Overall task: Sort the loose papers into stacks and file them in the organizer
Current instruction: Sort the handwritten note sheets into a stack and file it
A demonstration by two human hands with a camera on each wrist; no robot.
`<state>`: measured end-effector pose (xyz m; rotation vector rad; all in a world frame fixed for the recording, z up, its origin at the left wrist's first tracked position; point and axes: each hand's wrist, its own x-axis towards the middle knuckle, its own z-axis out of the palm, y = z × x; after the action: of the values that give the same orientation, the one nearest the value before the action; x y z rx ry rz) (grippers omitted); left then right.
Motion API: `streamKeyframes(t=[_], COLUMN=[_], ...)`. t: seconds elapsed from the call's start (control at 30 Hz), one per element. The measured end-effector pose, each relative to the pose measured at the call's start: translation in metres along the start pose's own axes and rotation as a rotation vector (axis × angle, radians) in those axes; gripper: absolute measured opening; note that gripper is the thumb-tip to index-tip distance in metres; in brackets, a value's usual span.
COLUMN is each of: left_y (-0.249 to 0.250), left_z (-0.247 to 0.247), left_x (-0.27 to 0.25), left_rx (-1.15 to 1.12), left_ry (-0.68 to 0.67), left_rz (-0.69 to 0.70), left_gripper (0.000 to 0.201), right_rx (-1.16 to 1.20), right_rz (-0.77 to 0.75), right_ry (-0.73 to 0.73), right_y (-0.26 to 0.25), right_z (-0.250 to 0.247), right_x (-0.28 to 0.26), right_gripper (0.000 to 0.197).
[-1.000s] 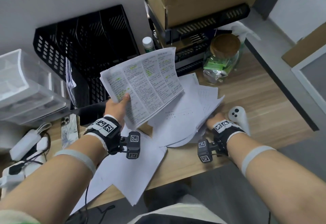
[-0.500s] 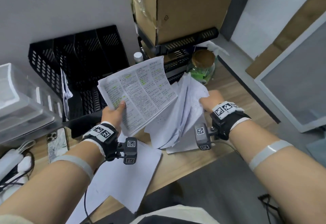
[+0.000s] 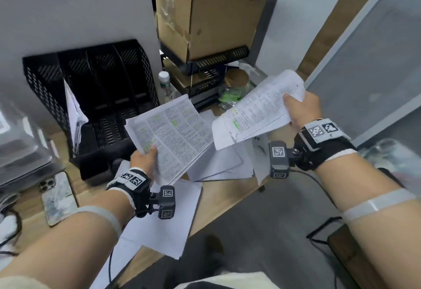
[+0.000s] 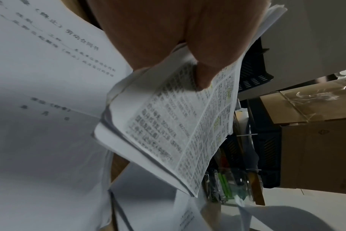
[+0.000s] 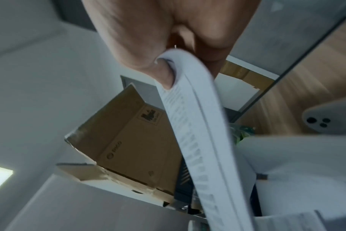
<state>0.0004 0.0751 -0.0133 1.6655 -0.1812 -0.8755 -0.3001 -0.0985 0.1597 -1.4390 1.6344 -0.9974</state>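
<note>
My left hand (image 3: 145,158) grips a stack of printed, green-highlighted sheets (image 3: 170,133) by its near corner, thumb on top; the left wrist view shows the same stack (image 4: 178,125) under my thumb. My right hand (image 3: 300,108) holds a second bundle of printed papers (image 3: 257,111) lifted above the desk; it bends over my fingers in the right wrist view (image 5: 198,132). More loose sheets (image 3: 218,163) lie on the wooden desk (image 3: 29,209) beneath both bundles, and one large sheet (image 3: 164,220) overhangs the front edge. The black mesh organizer (image 3: 98,83) stands at the back left with a few papers (image 3: 74,115) in its left slot.
A cardboard box (image 3: 205,10) sits on black stacked trays (image 3: 205,65) at the back. A white-capped bottle (image 3: 164,81) and a cork-lidded jar (image 3: 234,83) stand beside them. A phone (image 3: 58,197) lies at the left, next to clear plastic drawers (image 3: 18,147).
My right hand gathered a bundle from the desk pile and lifted it up to the right. The left hand kept its stack almost still. The head view tilted up.
</note>
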Motion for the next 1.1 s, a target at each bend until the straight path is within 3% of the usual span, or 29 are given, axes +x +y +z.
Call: streamKeyframes(t=[0.1,0.3,0.37,0.43,0.47,0.53,0.6,0.67,0.77,0.83,0.93,1.03,1.1], left_y=[-0.012,-0.023,-0.020,-0.014,-0.007,0.011,0.028,0.035,0.038,0.038,0.038,0.038,0.041], left_z=[-0.013,-0.038,-0.049,-0.062,-0.067,-0.070,-0.067,-0.064,-0.062,-0.056,-0.041,-0.031,-0.027], left_x=[-0.004,-0.019,-0.020,-0.013,-0.010,-0.019,-0.034,-0.045,-0.051,-0.055,-0.058,-0.056,-0.052], left_rx=[-0.008,0.138,0.263,0.477,0.529,0.445,0.223,0.076,-0.049,-0.173,-0.321,-0.267,-0.202], left_ry=[-0.033,-0.218,-0.210,-0.078,-0.022,-0.024,-0.217,-0.384,-0.471,-0.486,-0.408,-0.271,-0.255], left_rz=[-0.061,-0.246,-0.270,-0.141,-0.076,0.013,-0.029,-0.136,-0.152,-0.144,-0.072,0.065,0.140], left_gripper=[0.038,0.023,0.044,0.081,0.083,0.064,0.052,0.070,0.100,0.087,0.046,0.027,0.022], right_rx=[0.222,0.435,0.487,0.534,0.572,0.622,0.639,0.641,0.592,0.531,0.343,0.051,-0.259], right_rz=[0.093,0.037,0.026,0.018,0.016,0.007,-0.013,-0.022,-0.002,0.025,0.053,-0.030,-0.097], right_ry=[-0.021,-0.170,-0.244,-0.336,-0.392,-0.493,-0.558,-0.602,-0.662,-0.660,-0.620,-0.564,-0.557], right_y=[-0.003,-0.042,-0.054,-0.065,-0.068,-0.073,-0.074,-0.069,-0.054,-0.036,-0.003,0.027,0.044], right_z=[-0.003,0.010,0.015,0.021,0.023,0.027,0.030,0.029,0.024,0.019,0.015,0.012,0.014], right_x=[-0.020,-0.055,-0.067,-0.079,-0.084,-0.095,-0.102,-0.104,-0.104,-0.103,-0.099,-0.093,-0.086], right_gripper=[0.017,0.012,0.016,0.018,0.019,0.015,0.015,0.019,0.022,0.028,0.044,0.027,0.029])
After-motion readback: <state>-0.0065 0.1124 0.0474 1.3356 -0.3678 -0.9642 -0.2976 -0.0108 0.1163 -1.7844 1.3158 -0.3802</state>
